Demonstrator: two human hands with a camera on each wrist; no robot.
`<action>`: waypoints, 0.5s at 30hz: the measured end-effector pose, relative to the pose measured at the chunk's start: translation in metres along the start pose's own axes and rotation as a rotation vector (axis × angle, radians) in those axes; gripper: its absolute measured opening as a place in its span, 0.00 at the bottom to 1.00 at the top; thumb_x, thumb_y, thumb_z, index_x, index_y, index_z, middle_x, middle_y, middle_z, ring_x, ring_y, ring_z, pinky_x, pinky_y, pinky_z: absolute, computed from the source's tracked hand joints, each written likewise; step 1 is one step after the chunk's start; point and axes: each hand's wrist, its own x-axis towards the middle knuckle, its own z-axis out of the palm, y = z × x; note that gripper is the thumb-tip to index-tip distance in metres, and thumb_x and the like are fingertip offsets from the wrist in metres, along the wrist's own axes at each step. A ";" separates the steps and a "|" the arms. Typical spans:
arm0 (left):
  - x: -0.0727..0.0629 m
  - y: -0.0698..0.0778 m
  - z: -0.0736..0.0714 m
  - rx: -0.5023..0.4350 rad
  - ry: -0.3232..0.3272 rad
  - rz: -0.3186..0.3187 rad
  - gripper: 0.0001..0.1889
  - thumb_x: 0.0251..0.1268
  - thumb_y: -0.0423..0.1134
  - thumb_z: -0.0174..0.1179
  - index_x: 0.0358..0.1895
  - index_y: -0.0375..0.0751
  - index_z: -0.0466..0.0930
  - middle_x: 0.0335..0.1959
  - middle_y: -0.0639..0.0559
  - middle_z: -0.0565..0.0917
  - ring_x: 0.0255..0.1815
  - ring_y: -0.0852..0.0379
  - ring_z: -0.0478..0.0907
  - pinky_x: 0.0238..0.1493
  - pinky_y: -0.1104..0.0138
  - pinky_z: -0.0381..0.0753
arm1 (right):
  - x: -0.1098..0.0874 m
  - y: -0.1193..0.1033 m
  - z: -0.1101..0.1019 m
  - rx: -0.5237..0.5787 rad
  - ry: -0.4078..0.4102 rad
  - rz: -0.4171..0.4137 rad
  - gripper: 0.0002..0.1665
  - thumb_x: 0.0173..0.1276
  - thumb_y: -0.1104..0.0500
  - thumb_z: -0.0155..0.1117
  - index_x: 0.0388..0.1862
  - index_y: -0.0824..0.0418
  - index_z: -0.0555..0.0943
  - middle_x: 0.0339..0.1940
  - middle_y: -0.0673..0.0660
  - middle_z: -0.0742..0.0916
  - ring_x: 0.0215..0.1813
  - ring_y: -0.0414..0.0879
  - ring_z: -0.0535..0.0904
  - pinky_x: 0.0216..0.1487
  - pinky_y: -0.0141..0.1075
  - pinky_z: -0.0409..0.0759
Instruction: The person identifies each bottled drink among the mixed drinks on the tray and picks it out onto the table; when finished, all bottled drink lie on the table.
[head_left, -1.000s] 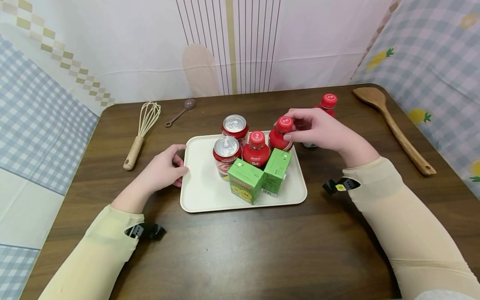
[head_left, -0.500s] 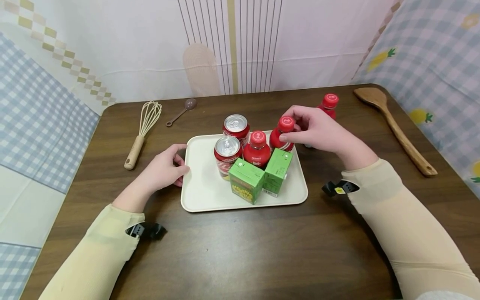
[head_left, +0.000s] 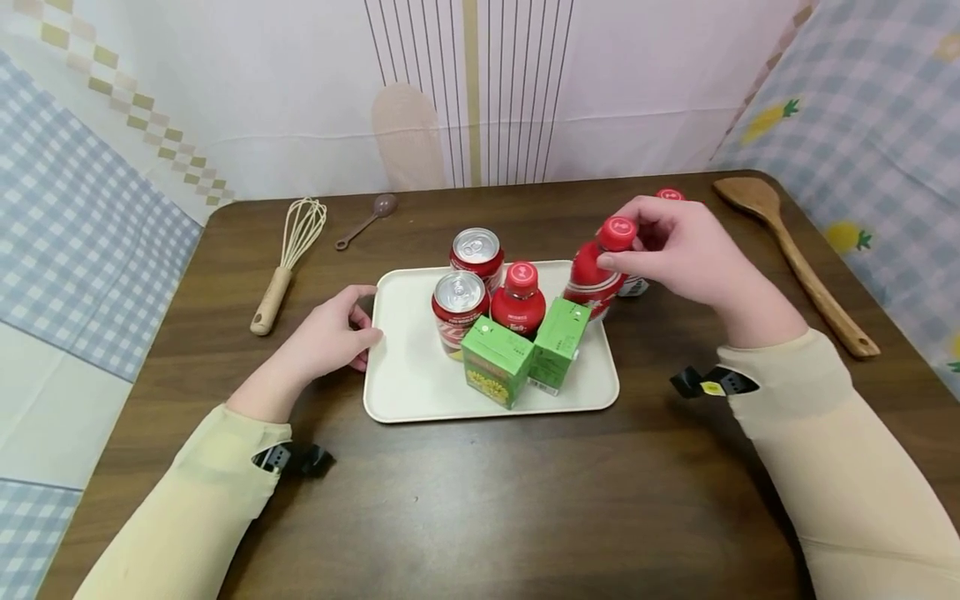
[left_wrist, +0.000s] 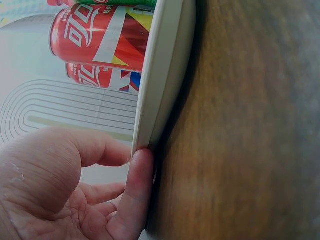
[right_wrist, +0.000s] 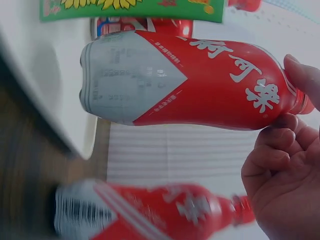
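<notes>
In the head view my right hand (head_left: 678,250) pinches a red cola bottle (head_left: 592,279) just below its cap. The bottle leans, its base raised above the right side of the cream tray (head_left: 408,375). My left hand (head_left: 326,333) holds the tray's left rim, thumb and finger against the edge in the left wrist view. On the tray stand two red cola cans (head_left: 459,312), another red bottle (head_left: 519,308) and two green drink cartons (head_left: 497,362). A further red bottle (right_wrist: 150,210) stands off the tray to the right, mostly hidden behind my right hand in the head view.
A whisk (head_left: 288,262) and a small brown measuring spoon (head_left: 367,221) lie at the back left of the wooden table (head_left: 465,508). A long wooden spatula (head_left: 795,258) lies along the right. Patterned cloth (head_left: 300,83) hangs behind the table.
My right hand has lifted the bottle from the tray's back right corner and moved it to the right, tilting it. My left hand stays at the tray's rim.
</notes>
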 end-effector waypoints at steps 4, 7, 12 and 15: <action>0.000 0.002 -0.002 0.002 -0.002 0.003 0.36 0.72 0.34 0.59 0.80 0.39 0.56 0.45 0.36 0.77 0.27 0.50 0.84 0.30 0.60 0.91 | -0.015 0.011 -0.015 0.026 0.063 0.002 0.15 0.61 0.61 0.79 0.45 0.58 0.85 0.35 0.46 0.86 0.34 0.45 0.78 0.30 0.28 0.78; -0.001 0.002 -0.002 0.000 -0.009 0.001 0.36 0.72 0.34 0.59 0.80 0.39 0.56 0.45 0.36 0.77 0.27 0.50 0.84 0.30 0.60 0.91 | -0.025 0.023 -0.025 0.029 0.089 0.023 0.14 0.61 0.63 0.79 0.44 0.59 0.85 0.32 0.44 0.86 0.32 0.43 0.77 0.29 0.27 0.77; -0.001 0.002 -0.001 -0.004 -0.013 0.003 0.36 0.72 0.33 0.59 0.80 0.39 0.55 0.45 0.35 0.77 0.28 0.51 0.84 0.30 0.61 0.91 | -0.035 0.037 -0.035 -0.023 0.090 0.060 0.14 0.60 0.63 0.80 0.43 0.58 0.85 0.27 0.46 0.81 0.30 0.43 0.73 0.25 0.31 0.72; -0.001 0.004 0.000 -0.002 -0.015 0.000 0.36 0.72 0.34 0.59 0.80 0.39 0.55 0.45 0.36 0.77 0.28 0.51 0.84 0.30 0.61 0.91 | -0.039 0.042 -0.039 -0.042 0.076 0.056 0.15 0.60 0.63 0.79 0.44 0.58 0.85 0.27 0.48 0.80 0.31 0.43 0.73 0.25 0.32 0.71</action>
